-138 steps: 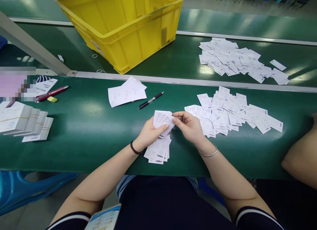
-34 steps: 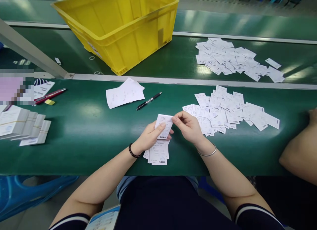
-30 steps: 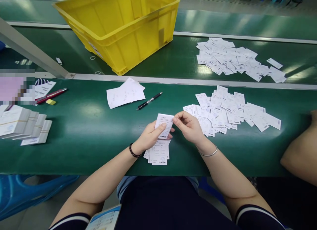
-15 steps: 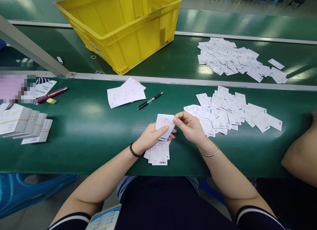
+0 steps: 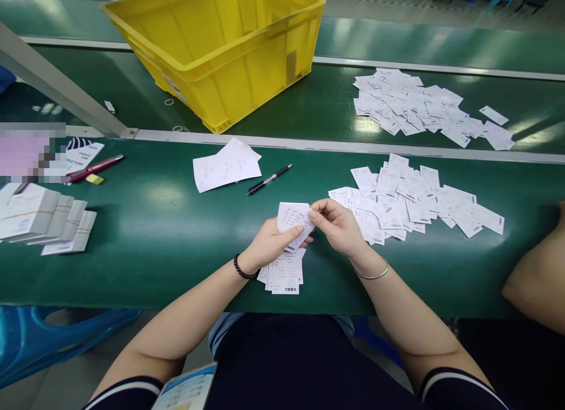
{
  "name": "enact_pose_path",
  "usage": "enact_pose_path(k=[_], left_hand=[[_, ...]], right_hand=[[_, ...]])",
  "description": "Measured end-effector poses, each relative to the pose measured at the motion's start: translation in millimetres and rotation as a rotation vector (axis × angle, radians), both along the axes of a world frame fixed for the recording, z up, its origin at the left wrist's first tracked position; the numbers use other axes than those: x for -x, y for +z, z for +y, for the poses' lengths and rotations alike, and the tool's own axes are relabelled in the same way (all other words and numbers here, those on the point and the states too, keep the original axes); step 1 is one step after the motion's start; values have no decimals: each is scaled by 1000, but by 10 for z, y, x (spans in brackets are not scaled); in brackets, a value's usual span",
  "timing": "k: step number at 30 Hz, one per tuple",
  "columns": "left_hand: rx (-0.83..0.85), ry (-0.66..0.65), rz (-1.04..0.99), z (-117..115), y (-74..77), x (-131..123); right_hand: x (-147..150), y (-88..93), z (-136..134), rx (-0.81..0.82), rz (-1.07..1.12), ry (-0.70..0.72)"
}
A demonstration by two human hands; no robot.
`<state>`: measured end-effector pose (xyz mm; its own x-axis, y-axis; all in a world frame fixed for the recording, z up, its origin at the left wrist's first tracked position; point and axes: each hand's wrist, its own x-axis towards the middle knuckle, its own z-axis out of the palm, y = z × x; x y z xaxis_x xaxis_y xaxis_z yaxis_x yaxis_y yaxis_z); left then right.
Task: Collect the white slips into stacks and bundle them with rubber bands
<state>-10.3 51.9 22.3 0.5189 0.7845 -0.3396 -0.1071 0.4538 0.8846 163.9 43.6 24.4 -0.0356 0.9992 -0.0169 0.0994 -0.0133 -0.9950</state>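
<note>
My left hand grips a small stack of printed paper slips, its thumb lying across the top one. At the stack's upper right corner, my right hand pinches the edge of a slip between thumb and forefinger. Below the stack, several loose slips lie fanned on the green table, partly covered by my left hand. A spread heap of similar slips lies just beyond my right hand.
Banded slip bundles stand at the left. A black pen and handwritten papers lie ahead. Behind are a yellow crate and another slip heap. Another person's arm rests at the right edge.
The top slip in my left hand now sits slightly tilted, its corner drawn right at my right fingers. Both hands stay in nearly the same place.
</note>
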Motion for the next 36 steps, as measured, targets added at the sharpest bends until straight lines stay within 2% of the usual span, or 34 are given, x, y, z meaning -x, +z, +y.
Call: enact_pose_path(k=[3, 5, 9, 12, 16, 19, 21, 24, 28, 31, 36], left_hand=[[-7, 65, -4, 33, -38, 19], [-48, 179, -8, 91, -36, 50], [-173, 484, -64, 237, 42, 121], [-192, 564, -97, 282, 93, 138], [-167, 452, -105, 233, 96, 110], [-141, 321, -95, 179, 85, 93], [-110, 233, -78, 149, 77, 89], [-78, 77, -36, 106, 53, 82], [-112, -99, 33, 50, 24, 60], [-126, -137, 63, 28, 33, 41], [-104, -92, 47, 20, 64, 14]], right_hand=[[-18, -11, 4, -34, -65, -47], [-33, -5, 8, 2, -79, -41], [-18, 6, -15, 166, -59, 130], [47, -13, -63, 208, -180, 239], [114, -43, -92, 35, -500, 269], [76, -38, -57, -84, -576, 234], [22, -15, -24, -92, -510, 135], [-35, 34, 3, -72, -278, -7], [-31, 72, -10, -43, -94, -9], [-13, 71, -26, -38, -77, 4], [13, 66, -32, -14, -48, -4]])
